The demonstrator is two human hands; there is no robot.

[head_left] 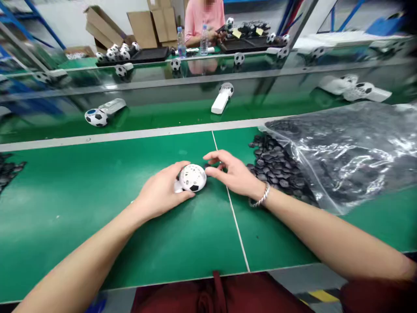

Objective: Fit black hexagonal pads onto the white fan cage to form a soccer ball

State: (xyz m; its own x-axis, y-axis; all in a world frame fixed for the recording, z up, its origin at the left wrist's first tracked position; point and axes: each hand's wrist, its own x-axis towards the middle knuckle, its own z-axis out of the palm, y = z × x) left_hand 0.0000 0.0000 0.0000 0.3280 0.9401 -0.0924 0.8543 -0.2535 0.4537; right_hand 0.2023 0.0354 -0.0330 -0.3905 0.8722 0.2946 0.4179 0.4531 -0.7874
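Observation:
My left hand (166, 189) is wrapped round a white handheld device with a soccer-ball head (193, 177). The patterned, perforated face of the head is turned up, and its handle is mostly hidden by my palm. Just right of it is my right hand (230, 171), a twisted silver bracelet at the wrist. Its thumb and fingers are curled close around a small black piece (207, 166) at the edge of the ball head. Part of that piece is covered by the fingertips. Beyond this hand lies a pile of small black discs (276, 163).
A clear plastic bag of black parts (352, 148) lies at the right. Across the bench runs a green conveyor belt (169, 106) carrying several soccer-ball devices (221, 99). More black pieces (9, 169) lie far left. Opposite, a person in pink (203, 21) sits behind water bottles (204, 41).

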